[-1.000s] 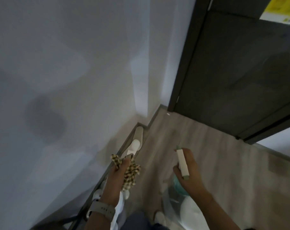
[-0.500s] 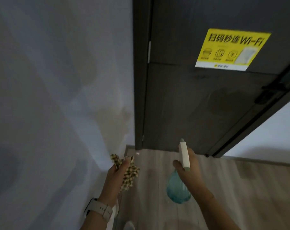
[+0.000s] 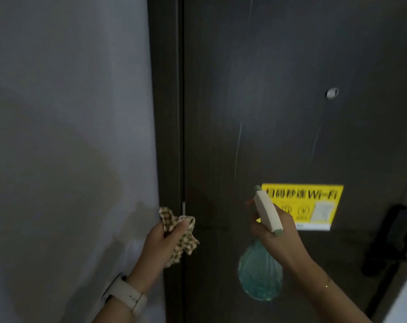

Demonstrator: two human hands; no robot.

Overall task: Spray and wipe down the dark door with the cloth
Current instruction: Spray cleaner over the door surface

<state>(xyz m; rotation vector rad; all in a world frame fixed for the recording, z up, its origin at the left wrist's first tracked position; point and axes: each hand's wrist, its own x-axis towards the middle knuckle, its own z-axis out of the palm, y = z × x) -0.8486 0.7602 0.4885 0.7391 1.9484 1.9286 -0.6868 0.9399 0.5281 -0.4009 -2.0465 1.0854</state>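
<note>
**Door cleaning: bottle raised, cloth in reserve**

Since a second ago our view has lifted from the floor and the corner to the door face, and both our hands have come up with it; the floor is gone from the frame.

Item 1. Door (image 3: pixel 279 113): dark, fills the middle and right of the view, directly ahead of us. Thin pale streaks run down its panel above the bottle; we cannot tell whether they are drips or scratches.

Item 2. Spray bottle (image 3: pixel 259 273): teal body hanging below a cream head, nozzle turned up toward the door. Our right hand (image 3: pixel 279 238) grips it at the neck, fingers curled round it; whether a finger lies on the trigger we cannot tell.

Item 3. Cloth (image 3: pixel 181 238): checked, bunched, near the door's hinge edge. Our left hand (image 3: pixel 159 245) holds it, thumb and fingers pinching the wad. A pale watch (image 3: pixel 125 296) sits on that wrist.

Item 4. Yellow sticker (image 3: pixel 314 206): Wi-Fi notice on the door, partly behind the bottle head.

Item 5. Peephole (image 3: pixel 332 93), upper right. Black handle (image 3: pixel 391 238), far right. Grey wall (image 3: pixel 69 136), left.

Risk, in our judgement: the nozzle sits near the sticker, so spray could soak it and wiping could lift its edge. Heavy spraying would run down toward the floor before the cloth arrives. Mist drifting left could mark the wall.
</note>
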